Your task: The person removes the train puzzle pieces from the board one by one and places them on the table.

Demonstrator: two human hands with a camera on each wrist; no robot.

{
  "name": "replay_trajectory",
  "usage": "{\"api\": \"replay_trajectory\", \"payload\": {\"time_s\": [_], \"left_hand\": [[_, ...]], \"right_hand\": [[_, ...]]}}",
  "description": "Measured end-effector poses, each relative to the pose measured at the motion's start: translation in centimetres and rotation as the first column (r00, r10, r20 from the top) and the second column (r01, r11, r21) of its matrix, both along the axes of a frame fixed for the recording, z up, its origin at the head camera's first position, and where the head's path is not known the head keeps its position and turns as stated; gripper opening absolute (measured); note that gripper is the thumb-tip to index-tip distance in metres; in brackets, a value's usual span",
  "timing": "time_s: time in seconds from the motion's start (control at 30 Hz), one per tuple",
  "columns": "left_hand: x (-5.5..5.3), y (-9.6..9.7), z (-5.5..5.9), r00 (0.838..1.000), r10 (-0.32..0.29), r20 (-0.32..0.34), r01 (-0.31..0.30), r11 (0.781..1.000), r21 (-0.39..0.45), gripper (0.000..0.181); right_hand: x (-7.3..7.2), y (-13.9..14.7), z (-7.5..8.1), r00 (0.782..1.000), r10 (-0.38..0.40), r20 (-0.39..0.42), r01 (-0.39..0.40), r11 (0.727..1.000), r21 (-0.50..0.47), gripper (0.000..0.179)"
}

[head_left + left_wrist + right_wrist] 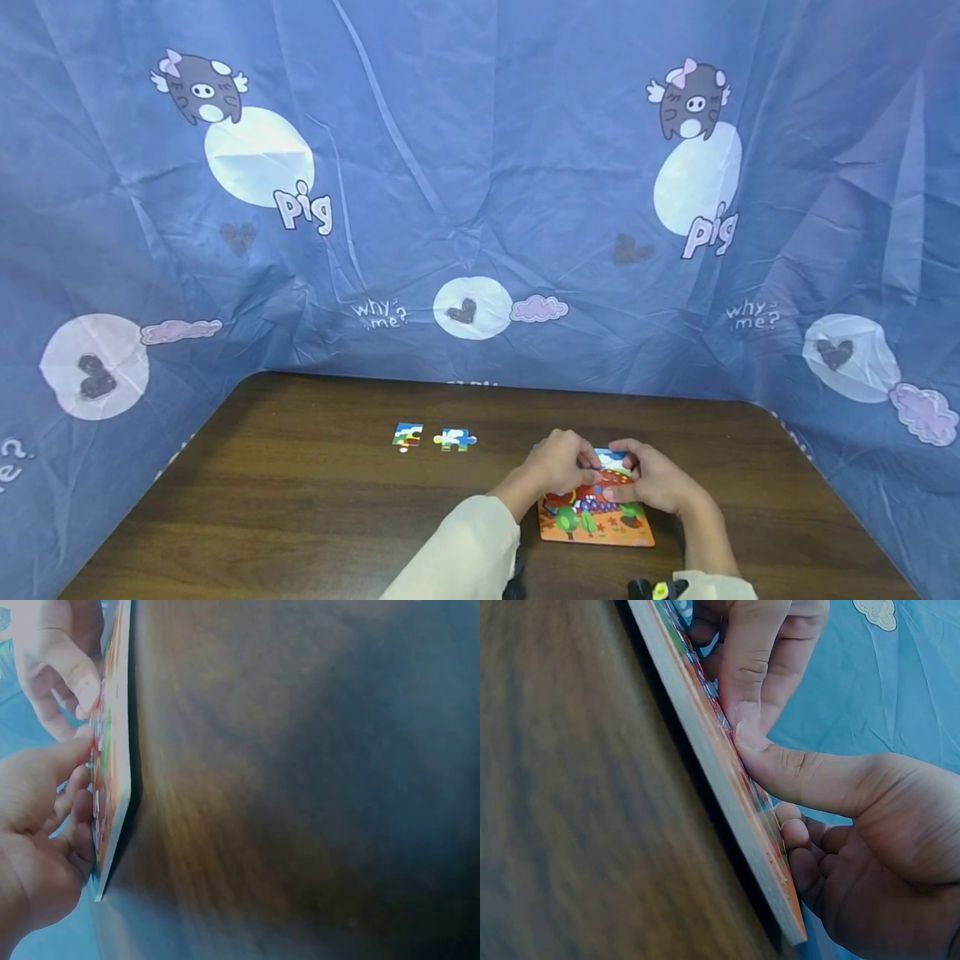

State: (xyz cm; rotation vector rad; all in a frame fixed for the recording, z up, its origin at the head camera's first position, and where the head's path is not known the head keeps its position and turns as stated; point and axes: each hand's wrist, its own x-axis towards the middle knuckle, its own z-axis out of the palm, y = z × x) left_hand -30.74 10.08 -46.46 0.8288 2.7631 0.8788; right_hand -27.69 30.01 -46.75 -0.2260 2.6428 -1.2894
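Note:
A colourful jigsaw puzzle [600, 533] lies in its flat, orange-edged board on the table. From its left side my left hand [558, 462] reaches over it, thumb and fingertips touching the upper middle of the picture. My right hand [660, 479] comes in from the right, its thumb on the picture and its fingers bent near the top right edge. In the right wrist view, the left thumb [746, 712] presses down right beside the right thumb [802, 769] on the surface. The left wrist view shows the board's pale side edge [126, 727]. Fingers hide part of the picture.
Two loose jigsaw pieces lie left of the board: a blue-and-white one [454, 439] and another with blue, green and red [407, 435]. The brown wooden table [315, 500] meets a blue printed cloth [480, 208] at the back and sides.

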Motion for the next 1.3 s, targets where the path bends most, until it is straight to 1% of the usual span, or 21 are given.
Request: {"api": "replay_trajectory", "payload": {"time_s": [0.07,0.17,0.23,0.33,0.43,0.53,0.67,0.8,0.9,1.1,1.3], "left_hand": [[0.02,-0.05,-0.02,1.000,0.004,0.016,-0.004,1.000,0.002,0.007],[0.01,-0.06,-0.03,0.999,0.013,0.037,-0.014,0.999,0.031,0.008],[-0.03,0.01,-0.07,0.999,0.020,0.045,-0.022,0.999,0.050,0.007],[-0.04,0.17,-0.09,0.997,0.028,0.076,-0.034,0.997,0.075,0.008],[0.00,0.39,-0.10,0.992,0.041,0.116,-0.050,0.996,0.076,0.008],[0.09,0.53,-0.07,0.989,0.063,0.136,-0.071,0.996,0.050,0.008],[0.16,0.56,0.03,0.988,0.081,0.131,-0.084,0.996,0.015,0.009],[0.09,0.49,0.09,0.988,0.082,0.132,-0.083,0.997,-0.001,0.008],[0.00,0.45,0.01,0.989,0.075,0.131,-0.075,0.997,-0.006,0.007],[0.02,0.40,-0.04,0.994,0.054,0.092,-0.054,0.999,-0.003,0.010],[0.14,0.40,-0.03,0.995,0.056,0.080,-0.056,0.998,0.006,0.011]], "right_hand": [[0.00,-0.07,0.02,1.000,0.005,0.002,-0.005,1.000,-0.002,0.077],[0.07,-0.13,0.07,1.000,0.011,0.003,-0.011,1.000,-0.002,0.077],[0.05,-0.10,0.13,1.000,0.021,-0.009,-0.021,1.000,0.002,0.076],[0.04,-0.01,0.18,0.999,0.030,-0.022,-0.030,0.999,0.011,0.076],[0.01,0.13,0.16,0.999,0.032,-0.023,-0.031,0.999,0.011,0.076],[0.02,0.23,0.10,0.999,0.035,-0.018,-0.035,0.999,0.000,0.076],[0.04,0.20,0.14,0.999,0.036,-0.017,-0.036,0.999,-0.003,0.076],[0.07,0.03,0.33,0.999,0.043,-0.011,-0.043,0.999,-0.003,0.076],[0.03,0.04,0.29,0.999,0.044,-0.006,-0.044,0.999,-0.005,0.076],[0.04,0.25,0.13,0.998,0.058,0.001,-0.058,0.998,-0.024,0.082],[0.25,0.24,0.27,0.998,0.059,0.012,-0.059,0.997,-0.041,0.085]]}}
